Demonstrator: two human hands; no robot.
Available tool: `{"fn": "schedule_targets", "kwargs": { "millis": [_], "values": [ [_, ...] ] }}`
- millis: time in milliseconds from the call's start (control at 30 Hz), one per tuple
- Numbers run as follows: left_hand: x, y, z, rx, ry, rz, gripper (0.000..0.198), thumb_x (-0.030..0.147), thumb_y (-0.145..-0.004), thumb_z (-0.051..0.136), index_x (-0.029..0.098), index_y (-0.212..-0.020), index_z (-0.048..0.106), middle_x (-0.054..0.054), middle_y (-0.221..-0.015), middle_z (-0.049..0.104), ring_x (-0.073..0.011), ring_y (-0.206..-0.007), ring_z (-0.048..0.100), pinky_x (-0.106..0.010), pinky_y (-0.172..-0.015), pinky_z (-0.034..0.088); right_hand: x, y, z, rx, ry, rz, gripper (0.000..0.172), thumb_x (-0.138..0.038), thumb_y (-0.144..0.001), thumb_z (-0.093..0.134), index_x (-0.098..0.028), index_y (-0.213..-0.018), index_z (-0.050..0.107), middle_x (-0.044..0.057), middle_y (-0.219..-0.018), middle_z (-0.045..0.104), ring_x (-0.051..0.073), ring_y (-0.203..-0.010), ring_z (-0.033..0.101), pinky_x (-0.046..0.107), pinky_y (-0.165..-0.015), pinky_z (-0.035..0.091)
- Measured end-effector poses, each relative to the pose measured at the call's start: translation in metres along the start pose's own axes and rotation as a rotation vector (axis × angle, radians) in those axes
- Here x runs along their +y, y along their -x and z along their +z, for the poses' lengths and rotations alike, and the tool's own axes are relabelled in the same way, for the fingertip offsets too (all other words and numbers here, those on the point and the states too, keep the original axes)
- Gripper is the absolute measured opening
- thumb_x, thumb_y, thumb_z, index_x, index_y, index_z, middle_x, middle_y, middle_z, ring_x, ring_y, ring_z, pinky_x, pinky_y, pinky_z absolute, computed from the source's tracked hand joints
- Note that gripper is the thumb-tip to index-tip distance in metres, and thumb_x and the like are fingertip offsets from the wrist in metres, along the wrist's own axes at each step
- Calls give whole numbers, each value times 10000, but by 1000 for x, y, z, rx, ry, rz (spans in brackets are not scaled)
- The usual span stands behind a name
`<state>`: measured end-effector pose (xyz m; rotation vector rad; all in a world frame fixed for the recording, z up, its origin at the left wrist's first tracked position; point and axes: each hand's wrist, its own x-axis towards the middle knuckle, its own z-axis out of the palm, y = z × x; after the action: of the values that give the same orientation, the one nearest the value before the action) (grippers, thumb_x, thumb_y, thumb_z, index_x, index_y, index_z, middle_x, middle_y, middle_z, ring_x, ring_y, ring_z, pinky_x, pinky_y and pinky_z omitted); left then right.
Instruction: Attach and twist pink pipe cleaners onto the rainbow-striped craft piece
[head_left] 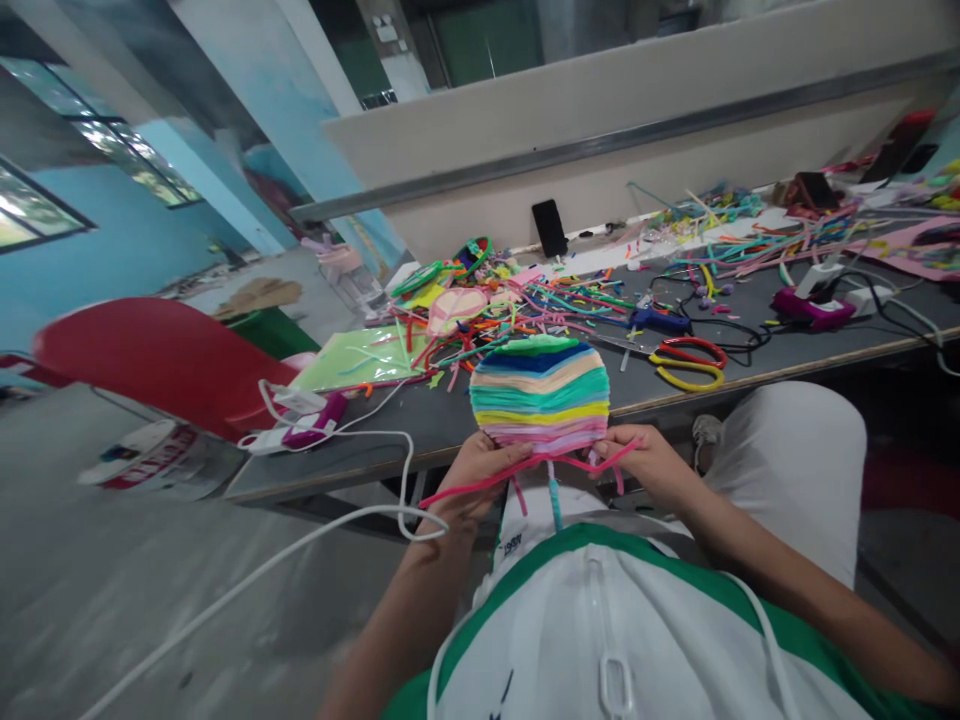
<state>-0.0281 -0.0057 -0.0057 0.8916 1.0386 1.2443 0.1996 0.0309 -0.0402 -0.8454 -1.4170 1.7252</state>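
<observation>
Standing at the far left is a red chair (150, 360), just beside the end of the grey tabletop (787, 350). On that end lies a purple glue gun (319, 428) with a white cable (360, 440) that loops off the edge and hangs toward the floor. Behind it lies a pale green sheet (360, 358). Further in, the left hand (474, 478) is closed on the lower left edge of a striped panel (540, 395), a rounded piece built of fuzzy bands in green, blue, cream, teal, yellow and pink. The panel is held upright in front of the tabletop's near edge, above the person's lap. A loose pink strand (442, 492) runs from below the left hand across the panel's bottom to the right hand (651, 462), which pinches the lower right edge with curled fingers. Behind the panel a heap of coloured strands (525, 300) litters the tabletop, and a dark phone (550, 228) leans against the back wall. To the right lie a blue glue gun (660, 320), red and yellow loops (690, 365), then another purple glue gun (810, 308).
</observation>
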Motion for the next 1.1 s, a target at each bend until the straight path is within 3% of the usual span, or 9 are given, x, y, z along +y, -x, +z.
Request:
{"fn": "schedule_targets", "kwargs": {
  "millis": [167, 300, 500, 600, 700, 833, 1100],
  "values": [
    [0, 1, 5, 16, 27, -44, 440, 196, -570, 841, 93, -977, 712, -126, -960, 731, -237, -809, 696, -311, -738, 561, 4, -5, -4, -22, -11, -33, 249, -400, -768, 681, -154, -745, 719, 17, -669, 672, 116, -592, 555, 223, -547, 420],
    [-4, -6, 8, -34, 46, -7, 456, 225, -568, 843, 100, -984, 702, -117, -949, 728, -232, -806, 690, -317, -740, 555, 13, -16, -4, -35, -92, -38, 276, -411, -748, 698, -175, -884, 741, 47, -817, 718, 167, -727, 622, 264, -640, 470],
    [-19, -16, -8, 23, 94, -48, 361, 377, -722, 740, 104, -950, 678, -119, -912, 717, -206, -806, 688, -295, -718, 561, 37, -33, -12, 38, -187, -11, 240, -374, -719, 729, -188, -869, 743, 43, -838, 733, 162, -709, 644, 254, -621, 486],
    [-26, -14, -17, -3, 120, -83, 326, 355, -756, 713, 97, -950, 667, -132, -934, 709, -204, -824, 692, -282, -728, 559, 43, -34, -18, 65, -211, 14, 255, -376, -727, 724, -194, -905, 735, 44, -837, 736, 164, -707, 659, 251, -614, 497],
    [-31, -11, -20, -51, 105, -126, 260, 284, -745, 726, 87, -904, 667, -131, -886, 711, -210, -804, 699, -269, -708, 555, 45, -35, -20, 50, -263, 28, 265, -381, -737, 716, -186, -917, 730, 61, -850, 738, 184, -755, 683, 288, -726, 520],
    [-37, -10, -18, -23, 97, -171, 236, 217, -705, 754, 98, -886, 660, -121, -844, 716, -224, -793, 703, -296, -707, 562, 47, -35, -18, 31, -327, 40, 272, -369, -733, 721, -197, -944, 722, 70, -918, 738, 207, -832, 693, 337, -840, 516],
    [-48, -9, -17, 75, 80, -155, 291, 197, -594, 825, 103, -804, 646, -96, -779, 719, -233, -768, 707, -329, -736, 560, 51, -34, -16, 68, -334, 31, 283, -400, -725, 724, -189, -914, 721, 78, -928, 731, 223, -872, 677, 351, -834, 519]
  ]
}}
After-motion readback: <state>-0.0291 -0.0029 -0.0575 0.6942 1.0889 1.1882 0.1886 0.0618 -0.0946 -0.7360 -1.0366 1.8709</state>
